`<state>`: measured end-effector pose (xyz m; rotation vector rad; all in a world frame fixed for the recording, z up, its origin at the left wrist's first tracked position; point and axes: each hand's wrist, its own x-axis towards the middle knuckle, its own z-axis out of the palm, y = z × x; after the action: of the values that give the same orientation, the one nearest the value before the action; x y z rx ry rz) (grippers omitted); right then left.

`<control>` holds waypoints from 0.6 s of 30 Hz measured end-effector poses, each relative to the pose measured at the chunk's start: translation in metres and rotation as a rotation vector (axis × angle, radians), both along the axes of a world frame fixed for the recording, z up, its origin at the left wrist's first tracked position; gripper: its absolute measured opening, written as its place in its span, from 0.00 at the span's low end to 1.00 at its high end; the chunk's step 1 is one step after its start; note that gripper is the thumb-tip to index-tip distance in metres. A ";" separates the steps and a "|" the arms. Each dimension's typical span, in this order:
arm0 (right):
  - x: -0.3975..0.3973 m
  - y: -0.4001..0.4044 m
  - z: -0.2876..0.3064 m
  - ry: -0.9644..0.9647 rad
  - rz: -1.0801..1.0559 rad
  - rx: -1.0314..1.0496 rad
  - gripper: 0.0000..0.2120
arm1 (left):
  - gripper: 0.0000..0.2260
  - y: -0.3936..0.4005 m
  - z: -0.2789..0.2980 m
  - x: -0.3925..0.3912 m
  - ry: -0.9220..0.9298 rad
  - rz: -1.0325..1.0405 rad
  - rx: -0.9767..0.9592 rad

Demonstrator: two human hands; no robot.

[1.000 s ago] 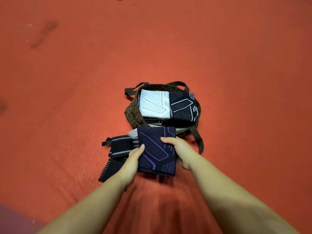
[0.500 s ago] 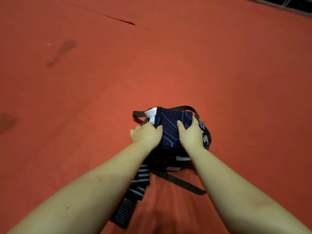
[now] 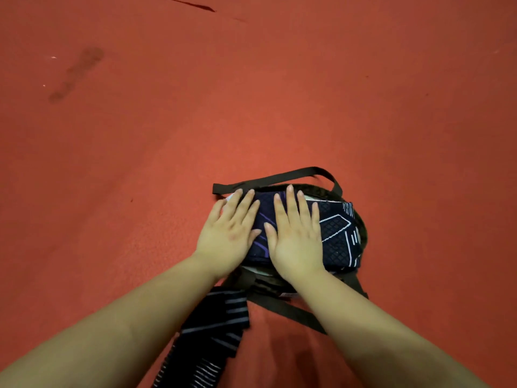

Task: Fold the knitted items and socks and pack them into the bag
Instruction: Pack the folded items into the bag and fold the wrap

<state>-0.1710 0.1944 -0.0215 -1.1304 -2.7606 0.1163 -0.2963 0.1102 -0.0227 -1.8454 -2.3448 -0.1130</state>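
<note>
Hands (image 3: 229, 233) flattened since; striped sock (image 3: 215, 326) beside bag (image 3: 361, 228).

Just the one camera here, a wide-angle strapped to the person's head. It looked forward and steeply down over both forearms at the red floor (image 3: 279, 93), close enough that the bag (image 3: 361, 228) sat right around centre frame with the arms filling the bottom edge. No second view, so nothing overlapped. The edges bent a bit from the lens.
</note>
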 end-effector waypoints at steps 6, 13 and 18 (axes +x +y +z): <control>0.012 0.021 -0.003 -0.233 0.062 -0.171 0.43 | 0.48 0.009 0.009 -0.003 -0.066 -0.059 -0.410; 0.012 0.019 -0.013 -0.267 0.021 -0.226 0.41 | 0.37 0.018 -0.002 0.000 -0.061 -0.041 -0.556; 0.008 0.017 -0.006 -0.377 -0.002 -0.257 0.34 | 0.37 0.019 -0.001 -0.002 -0.078 -0.024 -0.621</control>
<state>-0.1635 0.2112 -0.0270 -1.3386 -3.1460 0.2927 -0.2986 0.1291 -0.0235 -2.1426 -2.6079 0.6193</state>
